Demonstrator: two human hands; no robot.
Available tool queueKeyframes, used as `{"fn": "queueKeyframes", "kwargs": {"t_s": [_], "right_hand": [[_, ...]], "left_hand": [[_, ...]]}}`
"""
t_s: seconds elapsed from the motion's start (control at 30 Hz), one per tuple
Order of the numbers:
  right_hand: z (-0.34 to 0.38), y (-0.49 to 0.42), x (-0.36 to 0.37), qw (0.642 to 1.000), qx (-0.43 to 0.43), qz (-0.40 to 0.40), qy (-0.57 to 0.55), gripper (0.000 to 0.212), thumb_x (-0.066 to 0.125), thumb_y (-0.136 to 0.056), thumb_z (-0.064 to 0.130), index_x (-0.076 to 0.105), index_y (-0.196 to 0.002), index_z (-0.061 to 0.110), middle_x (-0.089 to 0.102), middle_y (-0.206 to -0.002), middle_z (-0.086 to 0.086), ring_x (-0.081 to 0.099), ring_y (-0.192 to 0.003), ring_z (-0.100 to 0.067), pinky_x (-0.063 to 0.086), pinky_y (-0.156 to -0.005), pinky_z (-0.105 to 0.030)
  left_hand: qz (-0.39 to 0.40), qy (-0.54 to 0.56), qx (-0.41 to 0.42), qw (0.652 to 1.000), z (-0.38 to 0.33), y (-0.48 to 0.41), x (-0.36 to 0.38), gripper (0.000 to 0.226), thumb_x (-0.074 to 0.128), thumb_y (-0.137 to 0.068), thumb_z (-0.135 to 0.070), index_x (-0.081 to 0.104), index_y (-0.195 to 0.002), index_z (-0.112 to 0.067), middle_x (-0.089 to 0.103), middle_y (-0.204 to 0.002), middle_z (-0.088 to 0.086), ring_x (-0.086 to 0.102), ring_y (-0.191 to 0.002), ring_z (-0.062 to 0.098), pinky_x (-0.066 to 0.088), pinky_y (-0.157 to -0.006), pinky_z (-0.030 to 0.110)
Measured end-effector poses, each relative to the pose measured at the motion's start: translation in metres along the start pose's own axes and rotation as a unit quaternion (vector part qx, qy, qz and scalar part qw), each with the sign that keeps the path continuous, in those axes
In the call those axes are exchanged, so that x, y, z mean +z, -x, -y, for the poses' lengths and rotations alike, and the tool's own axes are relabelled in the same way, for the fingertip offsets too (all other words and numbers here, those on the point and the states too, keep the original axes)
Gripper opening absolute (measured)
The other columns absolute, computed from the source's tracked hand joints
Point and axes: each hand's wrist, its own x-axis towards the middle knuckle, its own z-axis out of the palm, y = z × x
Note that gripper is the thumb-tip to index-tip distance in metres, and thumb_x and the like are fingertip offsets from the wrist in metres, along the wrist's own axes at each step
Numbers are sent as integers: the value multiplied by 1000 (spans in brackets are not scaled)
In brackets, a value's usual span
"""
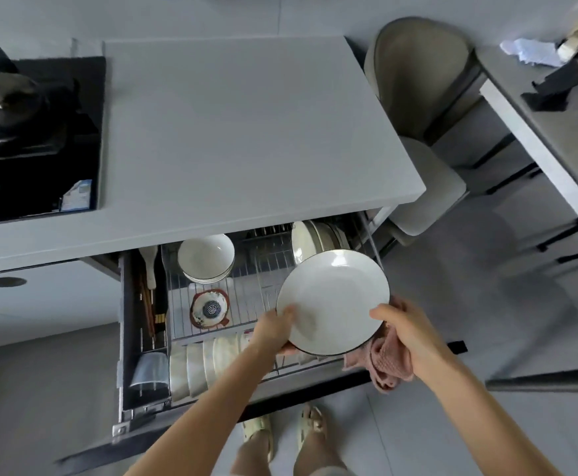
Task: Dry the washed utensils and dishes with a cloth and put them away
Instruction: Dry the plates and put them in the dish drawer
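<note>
Putting away, the plate stage. I hold a white, dark-rimmed plate (334, 300) in both hands above the open drawer (128, 338) under the counter (239, 132). It is tilted slightly and its upper face is towards me.

Left hand (274, 333): it grips the plate's near-left edge. The thumb lies on the upper face just inside the rim, and the other fingers (289, 350) are curled beneath, mostly hidden.

Right hand (408, 334): it grips the near-right edge with its thumb over the rim. A pink cloth (389, 367) is bunched between my palm and the plate's underside, and its loose end hangs below my wrist. So both hands are clasped on the plate, and the right hand clasps the cloth as well.

The plate is in the air and touches nothing in the drawer. It is over the right half of the wire rack (246, 304), just in front of a row of upright plates (310, 240) at the back right. White bowls (207, 255) are stacked at the back left, well apart from it.

Judgement: the wiping seems to be finishing or finished, and stowing is the step in hand. The next move calls for turning the plate on edge and guiding it into a free slot beside the standing plates. One hand should take the weight, and the cloth should be drawn clear so that it does not catch in the wires. Whether a slot is free I cannot tell, because the held plate hides that part of the rack.
</note>
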Motion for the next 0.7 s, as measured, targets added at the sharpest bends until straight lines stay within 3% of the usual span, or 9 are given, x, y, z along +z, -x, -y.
{"fn": "queueKeyframes", "kwargs": {"t_s": [0.1,0.17,0.27,0.33,0.5,0.7], "right_hand": [[8,-17,-24,990,-24,-107,83,17,56,-59,9,50,-72,0,42,-69,-8,38,-70,-21,28,-63,-35],[17,-38,-39,969,-46,-158,184,15,54,-62,10,39,-64,11,38,-62,-4,33,-63,-20,25,-60,-33],[31,-75,-48,879,-70,-196,428,10,56,-73,15,46,-75,15,54,-70,-2,49,-68,-28,34,-60,-30],[35,-101,-45,832,-85,-199,511,14,57,-76,16,52,-89,12,61,-81,-7,54,-76,-32,36,-63,-30],[34,-160,-26,784,-133,-189,577,23,57,-82,10,53,-103,2,66,-96,-15,60,-85,-35,36,-64,-30],[18,-219,0,760,-163,-163,608,25,57,-83,9,52,-107,2,68,-97,-14,64,-89,-33,37,-62,-30]], "left_hand": [[118,-48,-43,991,-17,-10,16,29,40,-100,-38,48,-114,-14,61,-86,11,64,-69,23,59,-66,34],[104,-49,-33,993,-28,-23,19,34,43,-99,-33,48,-123,-9,59,-87,11,61,-69,20,56,-66,31],[38,-3,-25,999,-42,-41,13,30,44,-99,-20,50,-123,-4,59,-80,10,58,-64,18,54,-59,28],[10,14,-26,1000,-49,-47,6,27,42,-99,-17,50,-122,-5,60,-80,10,58,-63,18,53,-53,25],[-41,29,-24,998,-60,-59,-1,19,42,-99,-15,53,-112,-7,63,-85,11,60,-68,19,52,-49,23],[-76,55,-22,995,-61,-70,-3,13,43,-99,-15,54,-102,-9,63,-86,12,61,-71,20,53,-50,23]]}}
